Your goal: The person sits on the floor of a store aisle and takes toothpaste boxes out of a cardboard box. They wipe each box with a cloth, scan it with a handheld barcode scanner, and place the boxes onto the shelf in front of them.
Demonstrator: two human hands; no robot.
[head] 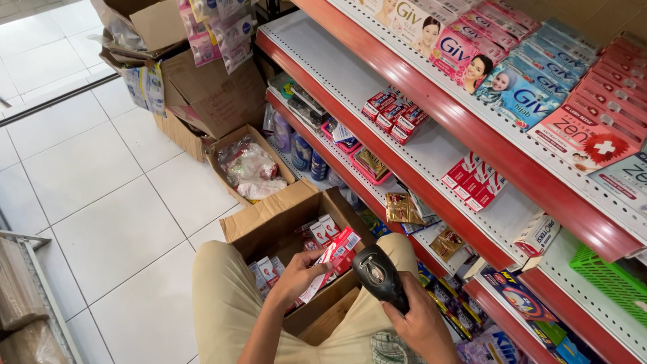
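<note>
Your left hand (296,275) grips a stack of long red-and-white cartons (331,261), fingers closed around the lower end, with the upper end angled up and away from you. The stack sits just above the open cardboard box (269,222) between your knees, which holds more small red-and-white cartons (264,271). Your right hand (421,327) is closed around the grip of a black handheld scanner (379,275), whose head stands just right of the stack, almost touching it.

To scan well:

1. Keep the stack steady in your left hand; hold it low on the cartons so your fingers do not cover the printed face. Whether a code faces the scanner cannot be told from this view.
2. Turn the stack with your wrist until the coded panel faces the scanner head squarely.
3. Back the scanner off slightly; judged from here, its head is very near the cartons, which may hinder a clean read.
4. Keep the stack over the box, so that a slipping carton drops in with the others.

Beyond your right hand, the red-edged shelf (431,118) carries rows of similar small cartons (475,180), well apart from the stack.
</note>
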